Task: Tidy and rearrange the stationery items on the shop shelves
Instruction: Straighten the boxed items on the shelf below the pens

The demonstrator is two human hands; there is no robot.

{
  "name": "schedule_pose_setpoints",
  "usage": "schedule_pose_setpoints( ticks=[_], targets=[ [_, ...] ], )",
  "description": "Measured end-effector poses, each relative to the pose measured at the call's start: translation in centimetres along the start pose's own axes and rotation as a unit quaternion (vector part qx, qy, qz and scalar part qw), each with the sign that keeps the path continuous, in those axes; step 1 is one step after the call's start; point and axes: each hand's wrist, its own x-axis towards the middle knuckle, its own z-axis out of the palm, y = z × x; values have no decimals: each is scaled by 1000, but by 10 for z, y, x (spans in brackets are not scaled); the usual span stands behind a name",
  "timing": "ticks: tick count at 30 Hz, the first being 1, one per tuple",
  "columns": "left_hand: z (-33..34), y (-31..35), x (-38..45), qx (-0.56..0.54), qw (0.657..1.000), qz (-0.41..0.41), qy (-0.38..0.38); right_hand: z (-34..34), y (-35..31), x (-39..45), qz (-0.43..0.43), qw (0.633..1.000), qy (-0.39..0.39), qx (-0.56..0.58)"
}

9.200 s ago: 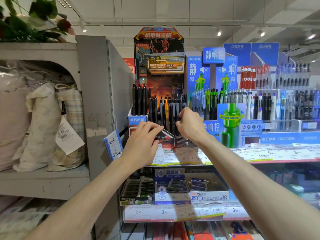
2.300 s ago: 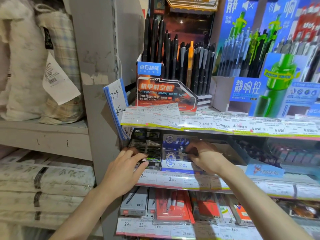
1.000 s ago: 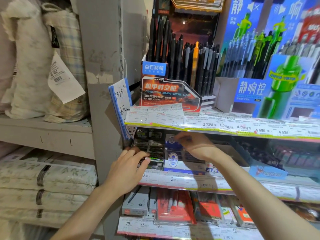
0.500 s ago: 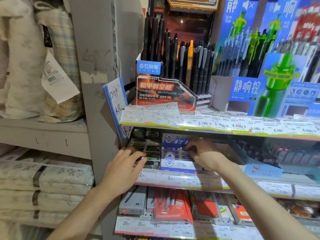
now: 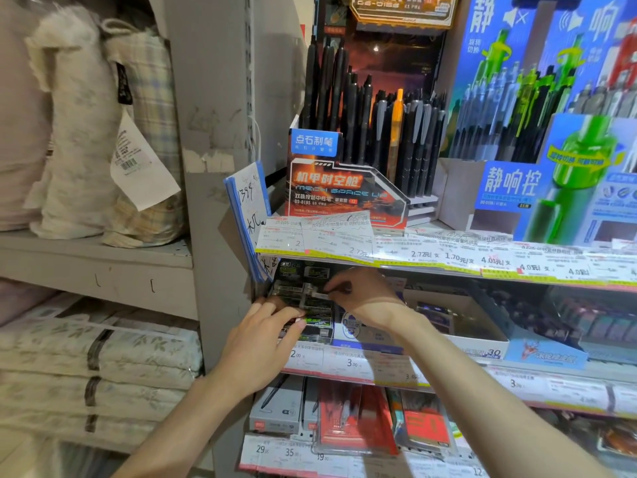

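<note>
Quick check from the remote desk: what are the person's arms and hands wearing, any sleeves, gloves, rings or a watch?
Both forearms are bare, no sleeves in view. The left hand and right hand wear no gloves; no watch, bracelet or ring shows on the visible wrists and fingers.

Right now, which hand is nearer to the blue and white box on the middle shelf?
Right. The right hand is just above the blue and white box, its wrist crossing it. The left hand is further left, at the dark green box.
</note>
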Motion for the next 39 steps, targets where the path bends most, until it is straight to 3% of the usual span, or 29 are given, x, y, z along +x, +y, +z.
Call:
schedule_pose_setpoints(
  ticks=[7,16,20,27,32,36,39],
  targets=[
    [-1,0,0,-8,1000,-1,-1,15,-11,15,7,999,-21,-24],
    [1,0,-2,-9,1000,7,16,6,-9,1,7,997,-72,34],
    [1,-3,-3,-34,999,29,24,9,-9,-15,10,999,-17,48],
    [4,-3,-8,-75,991,71,81,6,14,-72,24,987,160,-24],
    [18,10,-5,-27,991,100,87,3,44,-114,39,970,229,-67],
    [24,21,-2,22,989,96,110,-20,70,-132,81,963,235,-100],
    [21,30,0,47,988,85,116,-45,84,-127,110,970,185,-118]
  ],
)
